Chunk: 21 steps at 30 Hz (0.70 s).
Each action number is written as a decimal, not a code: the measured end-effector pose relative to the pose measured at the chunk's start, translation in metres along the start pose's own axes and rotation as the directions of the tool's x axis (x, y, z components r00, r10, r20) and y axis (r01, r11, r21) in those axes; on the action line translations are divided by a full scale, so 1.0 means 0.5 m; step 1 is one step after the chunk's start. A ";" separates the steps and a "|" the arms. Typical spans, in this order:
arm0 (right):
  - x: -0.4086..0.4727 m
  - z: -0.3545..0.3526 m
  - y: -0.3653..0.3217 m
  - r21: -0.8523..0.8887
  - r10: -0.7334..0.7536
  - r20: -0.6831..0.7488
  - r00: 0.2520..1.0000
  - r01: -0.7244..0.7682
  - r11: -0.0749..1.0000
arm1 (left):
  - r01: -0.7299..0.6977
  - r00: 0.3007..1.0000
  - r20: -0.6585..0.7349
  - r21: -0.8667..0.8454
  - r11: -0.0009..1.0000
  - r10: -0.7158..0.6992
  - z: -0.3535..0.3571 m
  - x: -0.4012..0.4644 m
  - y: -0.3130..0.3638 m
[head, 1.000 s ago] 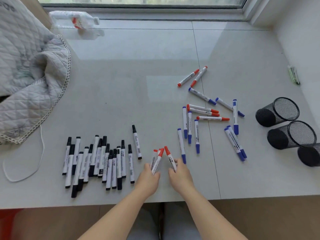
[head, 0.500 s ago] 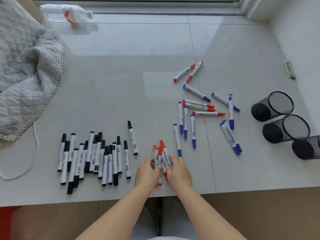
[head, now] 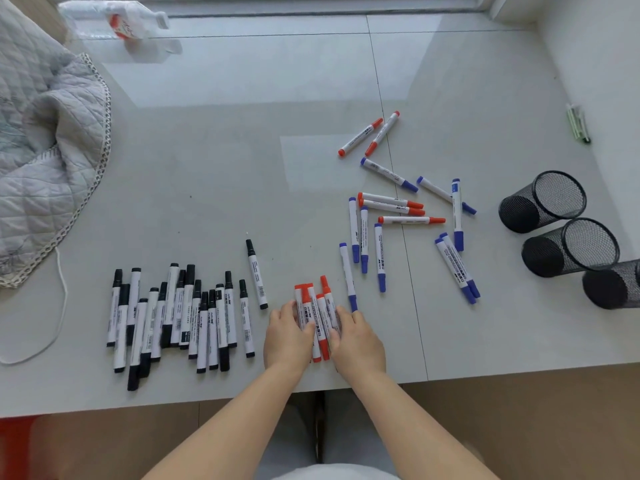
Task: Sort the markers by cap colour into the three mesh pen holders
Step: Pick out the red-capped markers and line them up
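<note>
Sorting is only half begun: black markers point(head: 173, 320) lie grouped near the table's front edge, both hands' fingers point(head: 346, 318) curl around a red bundle point(head: 317, 317), blue markers point(head: 381, 244) lie scattered, and the holders point(head: 568, 244) at the right edge look empty.

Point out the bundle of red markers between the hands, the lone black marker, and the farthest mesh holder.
bundle of red markers point(head: 317, 311): head view, on the white barrels between the hands.
lone black marker point(head: 256, 274): head view, mid-barrel.
farthest mesh holder point(head: 519, 211): head view, on its mesh side wall.
</note>
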State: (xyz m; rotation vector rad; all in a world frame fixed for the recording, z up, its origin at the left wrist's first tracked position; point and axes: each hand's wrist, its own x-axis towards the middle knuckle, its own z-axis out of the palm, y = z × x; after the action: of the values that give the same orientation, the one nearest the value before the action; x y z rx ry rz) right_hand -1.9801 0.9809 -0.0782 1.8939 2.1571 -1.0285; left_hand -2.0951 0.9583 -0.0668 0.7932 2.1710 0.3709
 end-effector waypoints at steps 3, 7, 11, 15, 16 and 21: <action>0.006 -0.018 0.005 0.018 -0.008 -0.044 0.999 0.008 1.000 | -0.013 0.998 -0.054 0.075 0.997 0.017 -0.004 0.004 0.018; 0.036 -0.077 0.022 0.053 -0.041 -0.136 0.990 0.048 0.997 | -0.193 0.972 -0.113 0.130 0.972 0.208 -0.005 0.023 0.087; 0.111 -0.171 0.065 0.045 -0.036 -0.213 0.976 0.047 0.998 | -0.303 0.949 -0.063 0.075 0.950 0.308 0.002 0.071 0.173; 0.195 -0.250 0.104 0.000 -0.043 -0.269 0.962 0.044 0.999 | -0.410 0.908 -0.041 0.117 0.904 0.417 0.003 0.142 0.249; 0.213 -0.264 0.111 -0.004 -0.044 -0.280 0.959 0.045 0.999 | -0.433 0.897 -0.026 0.145 0.890 0.441 0.004 0.161 0.269; 0.287 -0.296 0.137 -0.063 -0.040 -0.309 0.950 0.021 0.998 | -0.565 0.811 0.078 0.366 0.740 0.580 0.020 0.253 0.361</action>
State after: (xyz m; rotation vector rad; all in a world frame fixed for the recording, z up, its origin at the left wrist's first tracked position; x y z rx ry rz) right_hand -1.8983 1.1816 -0.0626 2.1230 2.3548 -0.6985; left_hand -2.0753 1.1780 -0.0571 1.7057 2.0134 0.2747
